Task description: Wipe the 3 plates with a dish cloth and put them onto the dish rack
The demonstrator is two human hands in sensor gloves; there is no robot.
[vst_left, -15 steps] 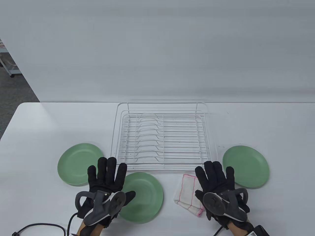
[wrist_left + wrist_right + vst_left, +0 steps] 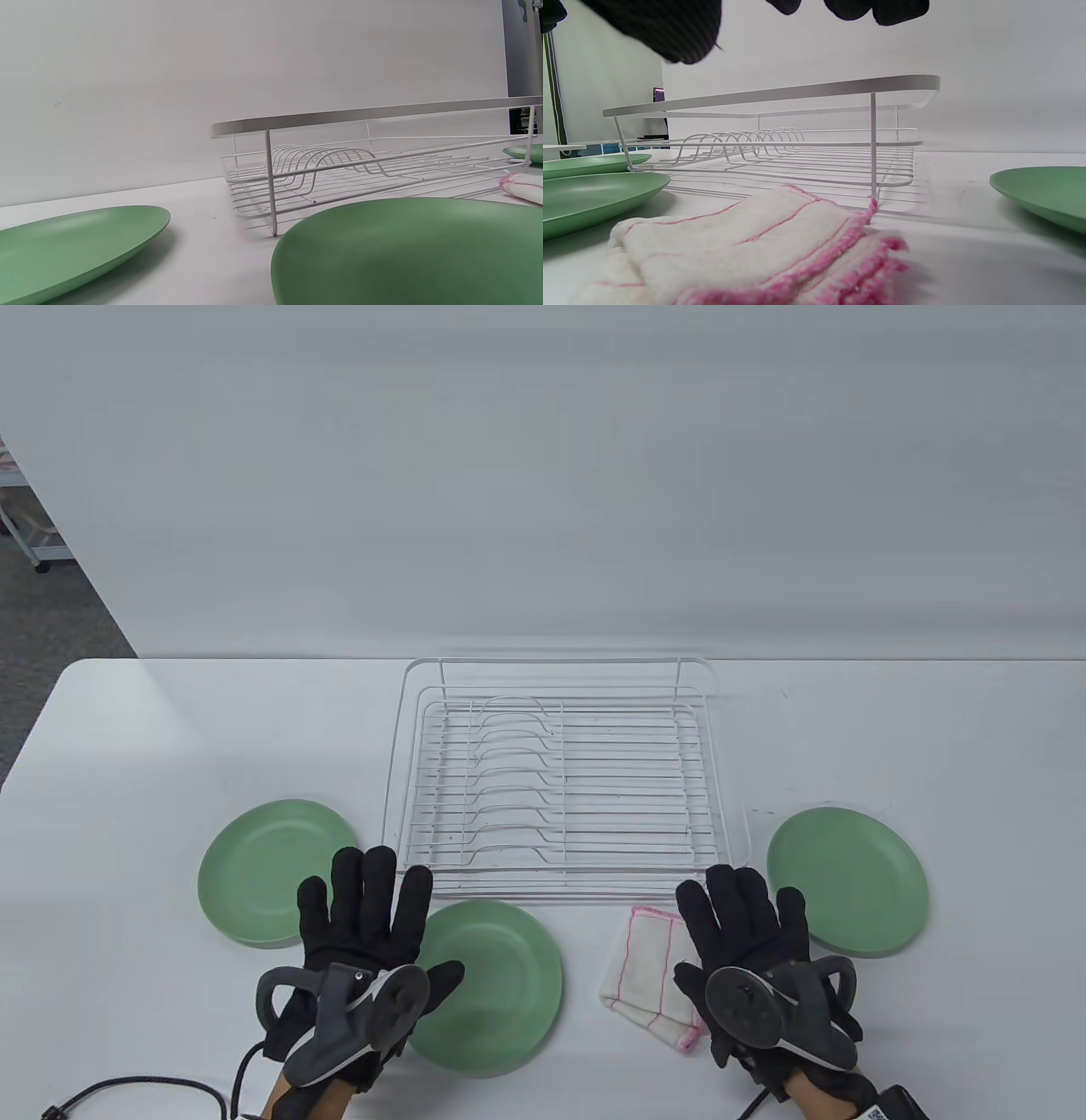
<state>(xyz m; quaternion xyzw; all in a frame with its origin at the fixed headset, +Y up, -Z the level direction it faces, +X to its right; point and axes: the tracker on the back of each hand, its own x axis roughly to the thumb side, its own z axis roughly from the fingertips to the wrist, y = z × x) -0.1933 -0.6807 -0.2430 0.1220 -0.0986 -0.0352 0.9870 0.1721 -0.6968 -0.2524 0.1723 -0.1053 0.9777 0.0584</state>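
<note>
Three green plates lie flat on the white table: the left plate (image 2: 263, 867) (image 2: 76, 241), the middle plate (image 2: 501, 984) (image 2: 415, 250) (image 2: 589, 199) and the right plate (image 2: 853, 875) (image 2: 1043, 190). A folded white dish cloth with pink trim (image 2: 649, 976) (image 2: 746, 250) lies between middle and right plates. The white wire dish rack (image 2: 564, 780) (image 2: 339, 169) (image 2: 780, 148) stands empty behind them. My left hand (image 2: 365, 916) hovers flat with fingers spread over the gap between left and middle plates. My right hand (image 2: 747, 925) hovers flat just right of the cloth, holding nothing; its fingertips (image 2: 683, 29) show at the top.
A black cable (image 2: 127, 1090) runs along the table's near left edge. A grey wall stands behind the table (image 2: 170, 729), with floor and a cart leg at far left.
Both hands have barely shifted: the left a touch leftward, the right a touch rightward. Nothing else moved.
</note>
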